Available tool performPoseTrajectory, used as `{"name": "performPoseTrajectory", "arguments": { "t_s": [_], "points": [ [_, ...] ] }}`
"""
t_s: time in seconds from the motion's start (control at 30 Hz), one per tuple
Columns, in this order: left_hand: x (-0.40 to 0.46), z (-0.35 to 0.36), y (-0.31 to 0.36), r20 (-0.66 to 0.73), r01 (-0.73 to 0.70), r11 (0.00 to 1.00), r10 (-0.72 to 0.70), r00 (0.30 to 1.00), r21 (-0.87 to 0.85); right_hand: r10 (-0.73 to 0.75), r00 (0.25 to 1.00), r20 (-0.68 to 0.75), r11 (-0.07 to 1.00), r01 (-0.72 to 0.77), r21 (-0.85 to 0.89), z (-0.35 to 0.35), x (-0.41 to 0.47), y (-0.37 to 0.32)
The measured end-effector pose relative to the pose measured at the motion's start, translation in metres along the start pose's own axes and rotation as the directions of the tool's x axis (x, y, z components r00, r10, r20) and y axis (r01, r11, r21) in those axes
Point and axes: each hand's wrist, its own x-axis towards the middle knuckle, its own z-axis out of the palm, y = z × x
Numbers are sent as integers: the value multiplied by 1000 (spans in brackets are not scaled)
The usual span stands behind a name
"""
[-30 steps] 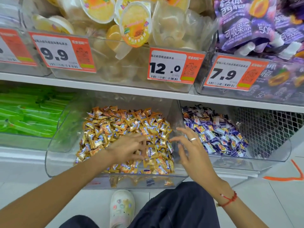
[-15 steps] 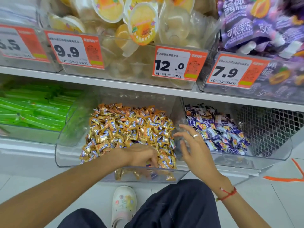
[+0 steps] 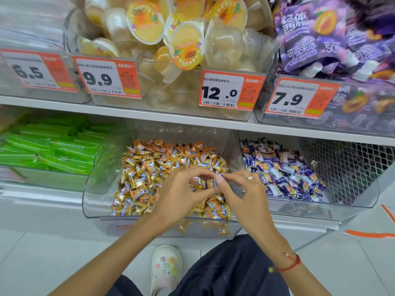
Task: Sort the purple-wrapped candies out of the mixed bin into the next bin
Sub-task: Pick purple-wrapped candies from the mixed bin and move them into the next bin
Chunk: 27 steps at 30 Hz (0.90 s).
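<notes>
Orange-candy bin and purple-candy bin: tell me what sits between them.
In the head view, only the bins' clear plastic side walls separate the orange-candy bin from the purple-candy bin. Nearer the camera, both hands meet above that divide.

A small purple-wrapped candy (image 3: 220, 176) was pinched where both hands' fingertips met, above the mixed bin (image 3: 94, 195); the next bin (image 3: 352, 201) of purple candies lay just right.

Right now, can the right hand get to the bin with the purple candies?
Probably yes. The right hand hovers beside the purple candy bin, whose top is open, and nothing lies between them. The left hand meets its fingertips, not blocking.
</notes>
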Motion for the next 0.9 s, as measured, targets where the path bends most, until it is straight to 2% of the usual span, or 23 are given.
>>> {"name": "performPoseTrajectory", "arguments": {
  "t_s": [0.1, 0.23, 0.27, 0.33, 0.4, 0.47, 0.57, 0.63, 0.7, 0.73, 0.8, 0.87, 0.9],
  "points": [
    [4, 8, 12, 50, 4, 994, 2, 999, -110, 98, 995, 37, 961, -104, 257, -10, 3, -4],
    [16, 20, 4, 111, 106, 956, -78, 991, -274, 195, 977, -82, 885, -140, 444, -34, 0, 11],
    [23, 26, -5, 135, 116, 972, -89, 987, -207, 223, 969, -110, 864, -144, 482, -40, 0, 16],
    [41, 40, -28, 237, 52, 987, -87, 967, 150, 254, 957, -140, 857, -156, 492, -49, 2, 26],
    [56, 56, -44, 412, -85, 884, -128, 902, 461, 259, 955, -142, 873, -168, 459, -55, 3, 32],
    [65, 69, -48, 500, -189, 783, -173, 849, 592, 237, 963, -128, 899, -168, 405, -58, 3, 35],
    [70, 72, -45, 452, -261, 642, -150, 879, 721, 220, 971, -97, 933, -180, 311, -60, 2, 41],
    [68, 65, -45, 410, -238, 630, -139, 902, 739, 219, 972, -89, 939, -185, 290, -59, 2, 43],
    [59, 55, -42, 323, -137, 720, -127, 938, 680, 225, 971, -84, 931, -189, 311, -58, 3, 37],
    [51, 49, -39, 249, -28, 803, -151, 957, 595, 217, 973, -74, 933, -185, 309, -57, 3, 34],
    [36, 37, -32, 180, 213, 933, -271, 945, 290, 163, 985, -61, 953, -141, 268, -53, 3, 25],
    [22, 25, -19, 260, 389, 921, -371, 891, -17, 119, 991, -55, 965, -102, 241, -44, 5, 15],
    [15, 19, -11, 301, 435, 894, -388, 871, -109, 119, 992, -40, 966, -107, 235, -38, 7, 10]
  ]
}}
